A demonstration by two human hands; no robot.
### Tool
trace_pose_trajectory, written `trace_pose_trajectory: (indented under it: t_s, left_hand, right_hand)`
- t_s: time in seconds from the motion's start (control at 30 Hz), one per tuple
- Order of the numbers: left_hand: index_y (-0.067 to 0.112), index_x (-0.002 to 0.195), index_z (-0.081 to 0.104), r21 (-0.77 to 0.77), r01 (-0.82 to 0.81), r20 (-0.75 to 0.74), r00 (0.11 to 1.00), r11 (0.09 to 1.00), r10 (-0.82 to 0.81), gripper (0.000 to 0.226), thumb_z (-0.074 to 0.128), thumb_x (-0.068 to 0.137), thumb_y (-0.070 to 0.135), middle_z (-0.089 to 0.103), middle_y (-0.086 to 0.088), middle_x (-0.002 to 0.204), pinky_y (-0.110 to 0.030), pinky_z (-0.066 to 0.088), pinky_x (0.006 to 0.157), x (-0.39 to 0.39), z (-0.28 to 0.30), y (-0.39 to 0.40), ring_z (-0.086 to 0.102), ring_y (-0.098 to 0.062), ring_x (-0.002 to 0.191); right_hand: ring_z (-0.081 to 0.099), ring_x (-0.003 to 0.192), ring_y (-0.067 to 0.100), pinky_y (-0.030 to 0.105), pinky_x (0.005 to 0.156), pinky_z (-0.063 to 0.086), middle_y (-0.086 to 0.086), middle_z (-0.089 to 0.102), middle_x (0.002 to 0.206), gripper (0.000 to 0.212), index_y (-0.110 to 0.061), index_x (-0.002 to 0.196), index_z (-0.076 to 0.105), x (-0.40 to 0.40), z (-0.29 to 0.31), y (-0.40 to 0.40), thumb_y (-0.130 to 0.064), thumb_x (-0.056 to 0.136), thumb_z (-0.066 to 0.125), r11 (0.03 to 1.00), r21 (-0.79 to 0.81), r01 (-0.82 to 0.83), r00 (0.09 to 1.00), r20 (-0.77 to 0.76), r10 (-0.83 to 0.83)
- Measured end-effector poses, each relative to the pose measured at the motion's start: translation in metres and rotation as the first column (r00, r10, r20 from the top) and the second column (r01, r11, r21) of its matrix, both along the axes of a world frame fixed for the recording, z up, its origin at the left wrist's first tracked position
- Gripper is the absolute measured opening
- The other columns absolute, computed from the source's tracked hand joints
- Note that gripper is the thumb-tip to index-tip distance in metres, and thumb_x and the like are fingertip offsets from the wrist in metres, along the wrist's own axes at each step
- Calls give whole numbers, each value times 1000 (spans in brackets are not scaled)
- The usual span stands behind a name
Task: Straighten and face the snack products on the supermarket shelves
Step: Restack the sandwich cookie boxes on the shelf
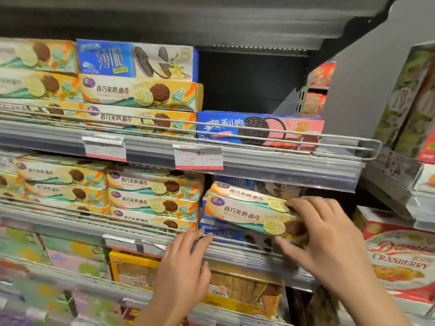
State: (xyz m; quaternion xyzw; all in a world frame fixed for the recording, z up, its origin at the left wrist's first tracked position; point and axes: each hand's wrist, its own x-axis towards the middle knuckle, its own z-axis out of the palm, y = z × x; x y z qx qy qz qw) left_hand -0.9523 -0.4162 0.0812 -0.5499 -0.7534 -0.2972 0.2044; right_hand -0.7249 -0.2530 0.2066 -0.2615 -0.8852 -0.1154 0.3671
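Note:
My right hand (322, 234) grips the right end of an orange-and-teal cookie box (244, 214) on the middle shelf, fingers on top and thumb underneath. The box is tilted, its right end lower, and lies on blue sandwich-cookie boxes (221, 232). A second box of the same kind (244, 192) lies just behind it. My left hand (186, 267) is below and to the left, its relaxed fingertips touching the middle shelf's front rail (150, 234). To the left stand neat stacks of matching cookie boxes (153, 198).
On the upper shelf are stacked cookie boxes (138, 97), a blue thin-cookie box (136, 60) and a blue-pink box (259, 130) behind a wire guard (367, 147), with a dark gap above it. Price tags (197, 157) hang on the shelf edge. A cranberry cookie tin (400, 257) stands right; yellow boxes (134, 269) below.

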Motion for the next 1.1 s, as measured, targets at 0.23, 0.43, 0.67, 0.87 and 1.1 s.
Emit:
trace_pose_trajectory:
  t_s: [0.23, 0.43, 0.67, 0.87, 1.1]
  left_hand:
    - [19, 109, 74, 156, 83, 26, 996, 984, -89, 35, 48, 86, 21, 67, 1, 118, -24, 43, 98, -12, 23, -12, 55, -13, 113]
    - [10, 92, 78, 426, 121, -12, 992, 897, -128, 30, 50, 87, 6, 73, 1, 107, -18, 44, 99, -32, 105, -31, 66, -15, 103]
    - [3, 104, 75, 585, 250, -397, 918, 772, 3, 19, 62, 89, 3, 71, -11, 109, -38, 46, 95, -77, 245, -53, 63, -29, 105]
    - [16, 140, 55, 339, 54, -457, 882, 939, 114, 56, 55, 89, 38, 54, -10, 141, -52, 38, 108, -133, 335, -43, 47, -37, 130]
    - [25, 146, 45, 42, -137, -417, 898, 990, 142, 66, 48, 90, 60, 46, -9, 153, -56, 34, 113, -151, 347, -31, 36, -37, 140]
  right_hand:
    - [62, 104, 4, 19, 83, 48, -21, 64, 114, 57, -35, 117, 63, 19, -20, -25, -64, 69, 74, 883, -371, -286, 947, -253, 200]
    - [64, 103, 0, 10, 76, 47, -28, 67, 113, 51, -44, 111, 65, 11, -17, -51, -60, 67, 86, 774, -513, -371, 912, -357, 201]
    - [68, 93, 2, 9, 73, 46, -22, 73, 104, 72, -40, 112, 69, -22, 10, -68, -77, 51, 76, 760, -542, -357, 895, -431, 114]
    - [68, 88, 2, 8, 72, 45, -23, 74, 96, 88, -50, 112, 64, -47, 28, -84, -99, 38, 63, 761, -554, -337, 887, -459, 59]
    - [68, 92, 1, 7, 69, 46, -22, 73, 100, 70, -46, 113, 65, -50, 35, -98, -75, 50, 75, 775, -553, -306, 892, -451, 30]
